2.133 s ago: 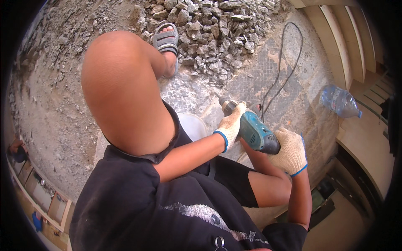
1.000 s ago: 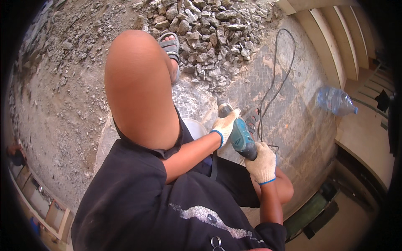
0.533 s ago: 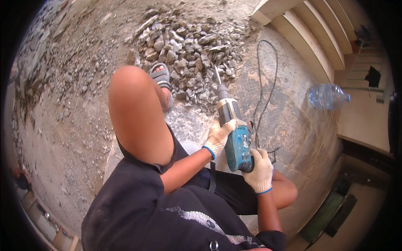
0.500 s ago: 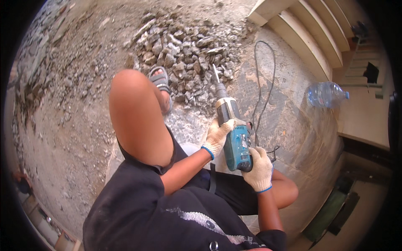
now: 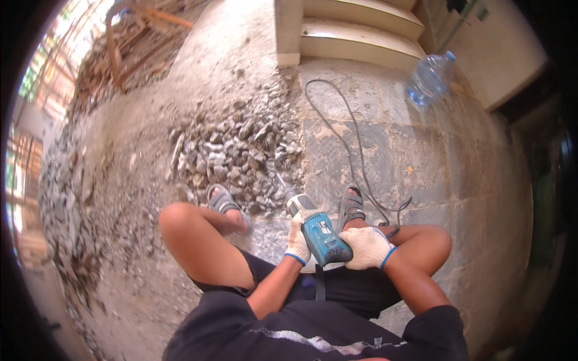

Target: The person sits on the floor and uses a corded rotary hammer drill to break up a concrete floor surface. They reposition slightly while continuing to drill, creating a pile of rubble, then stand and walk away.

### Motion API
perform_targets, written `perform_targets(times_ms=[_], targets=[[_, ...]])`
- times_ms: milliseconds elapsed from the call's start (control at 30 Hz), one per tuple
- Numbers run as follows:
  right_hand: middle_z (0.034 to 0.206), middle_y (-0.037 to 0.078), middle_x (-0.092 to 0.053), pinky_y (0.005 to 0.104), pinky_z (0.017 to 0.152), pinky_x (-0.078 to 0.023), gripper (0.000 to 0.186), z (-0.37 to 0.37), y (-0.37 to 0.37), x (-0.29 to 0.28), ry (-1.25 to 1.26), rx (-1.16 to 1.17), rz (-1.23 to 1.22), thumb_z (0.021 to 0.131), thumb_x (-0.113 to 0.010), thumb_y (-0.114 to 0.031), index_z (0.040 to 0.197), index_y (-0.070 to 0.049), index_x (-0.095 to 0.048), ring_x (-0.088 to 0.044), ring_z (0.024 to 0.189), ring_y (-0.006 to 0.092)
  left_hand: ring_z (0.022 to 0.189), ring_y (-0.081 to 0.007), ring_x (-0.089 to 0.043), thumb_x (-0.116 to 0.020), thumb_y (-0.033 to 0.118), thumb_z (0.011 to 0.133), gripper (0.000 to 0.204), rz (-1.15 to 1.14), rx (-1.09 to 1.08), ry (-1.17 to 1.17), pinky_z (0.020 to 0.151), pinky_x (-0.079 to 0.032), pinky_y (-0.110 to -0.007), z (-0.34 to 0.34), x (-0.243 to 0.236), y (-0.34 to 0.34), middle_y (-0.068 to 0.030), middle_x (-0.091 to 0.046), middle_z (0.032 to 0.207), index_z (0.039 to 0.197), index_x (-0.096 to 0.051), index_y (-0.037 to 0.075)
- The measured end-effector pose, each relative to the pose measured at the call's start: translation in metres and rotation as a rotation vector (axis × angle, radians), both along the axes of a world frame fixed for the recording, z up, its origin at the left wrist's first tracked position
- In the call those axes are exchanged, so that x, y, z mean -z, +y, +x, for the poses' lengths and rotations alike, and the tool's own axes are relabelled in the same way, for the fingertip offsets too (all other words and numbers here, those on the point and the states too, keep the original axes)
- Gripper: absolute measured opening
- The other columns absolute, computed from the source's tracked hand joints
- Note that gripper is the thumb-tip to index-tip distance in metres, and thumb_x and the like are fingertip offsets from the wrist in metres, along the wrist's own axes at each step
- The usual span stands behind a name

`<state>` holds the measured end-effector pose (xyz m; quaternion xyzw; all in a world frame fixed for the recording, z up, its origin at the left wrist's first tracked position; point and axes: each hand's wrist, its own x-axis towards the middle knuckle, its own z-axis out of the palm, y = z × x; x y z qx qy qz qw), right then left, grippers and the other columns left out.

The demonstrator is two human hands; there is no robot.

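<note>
I hold a teal and black rotary hammer drill (image 5: 322, 234) in front of my lap, between my knees. Its chisel bit (image 5: 282, 180) points away and to the left, overlapping the near right edge of a heap of broken grey rubble (image 5: 232, 153); whether the tip touches the stones I cannot tell. My left hand (image 5: 297, 242), in a cream knit glove with a blue cuff, is closed round the tool's left side, behind the pale front collar. At the rear handle is my gloved right hand (image 5: 368, 246), its fingers wrapped there and partly hidden.
A black cable (image 5: 355, 126) loops over the worn tile floor (image 5: 421, 162) beside my right sandal (image 5: 351, 207). My left sandal (image 5: 223, 200) stands against the rubble. Pale steps (image 5: 355, 42) rise ahead, with a large clear water bottle (image 5: 429, 79) lying to their right. Loose debris covers the left side.
My view has swung round, so the steps now lie straight ahead. The drill has come lower, closer to my lap, and its bit slants further left. Both hands have stayed on it.
</note>
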<state>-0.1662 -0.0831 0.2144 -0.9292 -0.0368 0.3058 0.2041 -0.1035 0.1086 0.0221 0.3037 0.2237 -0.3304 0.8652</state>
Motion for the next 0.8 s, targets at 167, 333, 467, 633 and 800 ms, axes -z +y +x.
perform_targets(times_ms=[167, 333, 467, 633, 800], targets=[[0.114, 0.019, -0.079, 0.0547, 0.095, -0.065, 0.042, 0.008, -0.014, 0.004, -0.12, -0.043, 0.037, 0.076, -0.085, -0.02, 0.115, -0.008, -0.076, -0.08, 0.11, 0.0418, 0.107, -0.0332, -0.081, -0.067, 0.052, 0.104, 0.061, -0.024, -0.053, -0.021, 0.094, -0.07, -0.05, 0.007, -0.001, -0.001, -0.0148, -0.078, 0.126, 0.148, -0.066, 0.01], [0.105, 0.021, -0.075, 0.0542, 0.084, -0.063, 0.035, 0.03, -0.012, 0.0, -0.186, -0.045, 0.05, 0.076, -0.081, -0.012, 0.109, -0.004, -0.074, -0.079, 0.098, 0.0424, 0.108, -0.0365, -0.081, -0.065, 0.054, 0.101, 0.066, 0.084, -0.135, 0.016, 0.097, -0.07, -0.052, 0.019, 0.002, 0.002, -0.0176, -0.08, 0.128, 0.149, -0.066, 0.008], [0.099, 0.016, -0.07, 0.0547, 0.076, -0.056, 0.034, 0.055, -0.017, -0.008, -0.186, 0.078, 0.126, 0.077, -0.078, -0.012, 0.11, -0.006, -0.071, -0.074, 0.087, 0.0388, 0.108, -0.0373, -0.082, -0.063, 0.042, 0.102, 0.064, 0.025, -0.058, 0.307, 0.096, -0.071, -0.053, 0.037, 0.005, 0.014, -0.0209, -0.08, 0.128, 0.153, -0.062, 0.003], [0.097, 0.013, -0.068, 0.0539, 0.077, -0.055, 0.036, 0.093, -0.033, -0.002, 0.091, 0.217, 0.128, 0.08, -0.078, -0.014, 0.115, -0.008, -0.07, -0.073, 0.087, 0.0355, 0.116, -0.0452, -0.079, -0.067, 0.049, 0.09, 0.087, 0.019, 0.026, 0.473, 0.105, -0.066, -0.058, 0.067, -0.005, 0.014, -0.0287, -0.076, 0.139, 0.156, -0.062, -0.007], [0.107, 0.016, -0.072, 0.0565, 0.086, -0.055, 0.034, 0.098, -0.048, -0.015, 0.023, 0.5, 0.336, 0.084, -0.076, -0.014, 0.117, -0.006, -0.072, -0.074, 0.1, 0.0394, 0.114, -0.0416, -0.08, -0.069, 0.047, 0.098, 0.076, 0.187, 0.202, 0.376, 0.101, -0.068, -0.053, 0.117, -0.047, -0.004, -0.0248, -0.078, 0.134, 0.154, -0.061, -0.004]])
